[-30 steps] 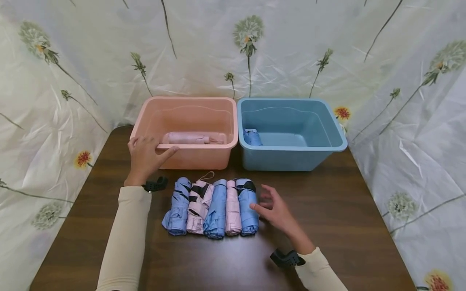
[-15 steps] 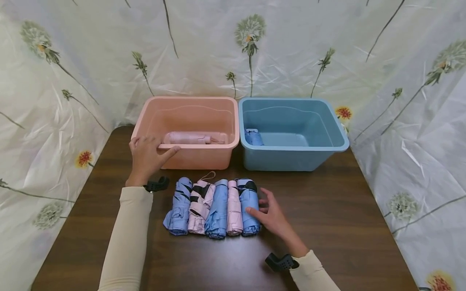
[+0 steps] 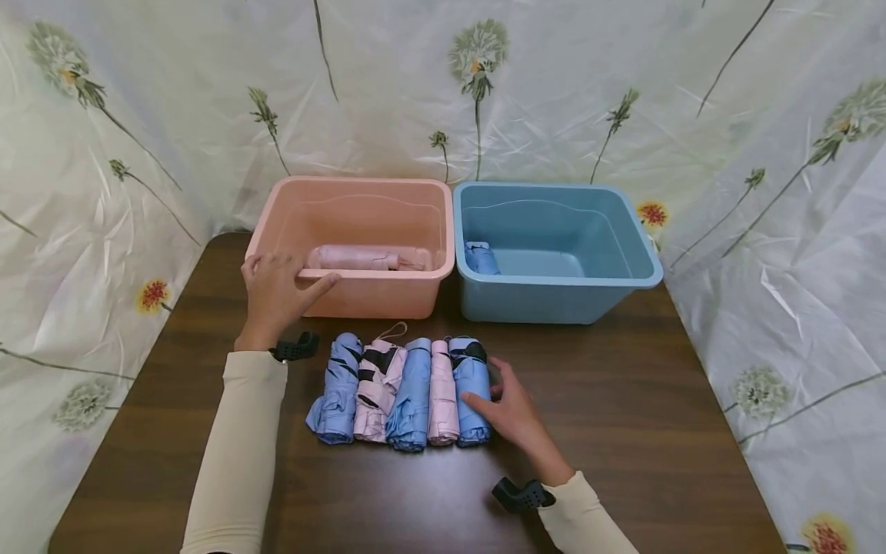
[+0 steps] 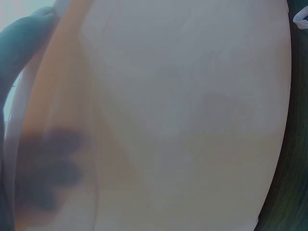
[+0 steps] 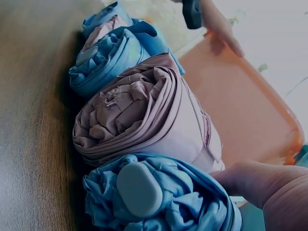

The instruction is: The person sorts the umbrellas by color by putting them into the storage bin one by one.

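My left hand (image 3: 274,296) holds the front rim of the pink plastic bin (image 3: 374,300), fingers over the inside. In the left wrist view, finger shadows show through the bin's wall (image 4: 183,120) and the thumb lies at the rim. My right hand (image 3: 514,408) has its thumb over the rightmost blue folding umbrella (image 3: 472,392) and its fingers at the right side, partly hidden. Left of it lie a slim pink umbrella (image 3: 443,396), a blue one (image 3: 411,396), a pink one with black patches (image 3: 379,388) and a periwinkle one (image 3: 339,392), side by side.
A blue plastic bin (image 3: 554,304) stands right of the pink one, with a rolled blue umbrella (image 3: 481,259) inside. A rolled pink umbrella (image 3: 356,258) lies in the pink bin. Behind is a flower-printed sheet (image 3: 374,100). All stands on a dark wooden table (image 3: 623,400).
My right hand has moved left onto the rightmost blue umbrella, its thumb sliding further over the top. My left hand keeps its place on the pink bin's rim.
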`<state>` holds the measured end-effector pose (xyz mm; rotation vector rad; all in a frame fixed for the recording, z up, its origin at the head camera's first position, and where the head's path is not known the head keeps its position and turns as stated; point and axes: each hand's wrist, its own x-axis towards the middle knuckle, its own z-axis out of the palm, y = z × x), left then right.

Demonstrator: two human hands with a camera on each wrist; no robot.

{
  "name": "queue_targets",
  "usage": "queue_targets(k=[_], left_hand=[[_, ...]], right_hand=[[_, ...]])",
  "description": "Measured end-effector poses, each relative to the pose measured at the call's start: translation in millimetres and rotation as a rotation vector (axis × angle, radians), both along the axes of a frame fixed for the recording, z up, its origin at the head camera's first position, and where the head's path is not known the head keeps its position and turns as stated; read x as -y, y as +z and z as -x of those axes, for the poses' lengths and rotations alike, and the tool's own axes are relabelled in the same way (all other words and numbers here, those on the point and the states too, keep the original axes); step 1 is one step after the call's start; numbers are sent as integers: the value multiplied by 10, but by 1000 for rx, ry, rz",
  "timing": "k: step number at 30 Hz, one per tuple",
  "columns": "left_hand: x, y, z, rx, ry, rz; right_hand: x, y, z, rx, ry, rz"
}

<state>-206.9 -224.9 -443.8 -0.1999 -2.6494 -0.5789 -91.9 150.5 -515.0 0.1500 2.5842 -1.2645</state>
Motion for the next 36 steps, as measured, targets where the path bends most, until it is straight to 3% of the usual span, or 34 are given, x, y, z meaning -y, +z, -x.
queue_targets(k=[21,36], left_hand=[[-8,-8,15,-14,-5,-22],[9,10,4,-4,-3,-17]], right_hand=[[-177,-72,-10,7,-19,162],[-385,-35,24,41,-68,196]])
